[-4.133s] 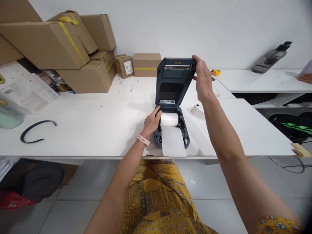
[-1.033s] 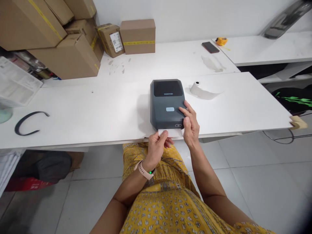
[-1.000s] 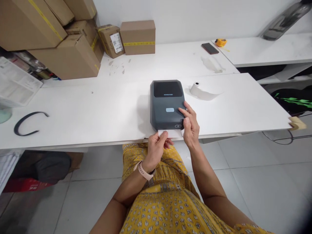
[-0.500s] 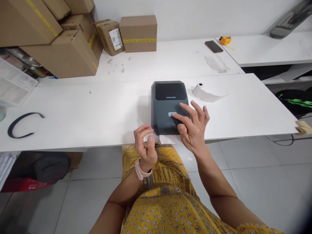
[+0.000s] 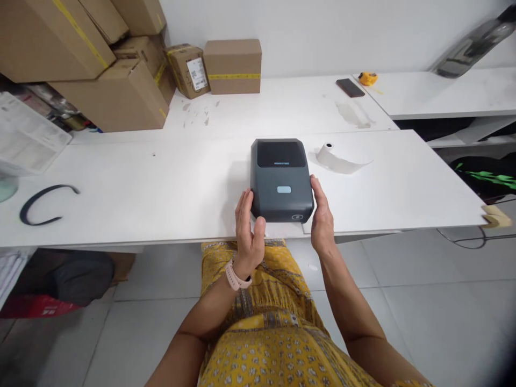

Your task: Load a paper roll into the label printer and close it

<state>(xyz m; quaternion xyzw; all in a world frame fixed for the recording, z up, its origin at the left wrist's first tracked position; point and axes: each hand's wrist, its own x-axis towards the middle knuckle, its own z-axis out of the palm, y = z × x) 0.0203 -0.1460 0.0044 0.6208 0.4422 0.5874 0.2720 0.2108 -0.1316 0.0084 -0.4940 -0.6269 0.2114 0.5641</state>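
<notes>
Right hand and left hand have shifted to flank the printer, baring its button; each grip is flat, unclosed, perhaps just touching.

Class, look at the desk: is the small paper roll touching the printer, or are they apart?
Apart. The head view shows a strip of white table between the paper roll and the printer.

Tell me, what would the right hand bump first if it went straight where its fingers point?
Probably the dark grey printer: the right hand leans slightly in along its side. Whether they already touch, I can't tell.
</notes>
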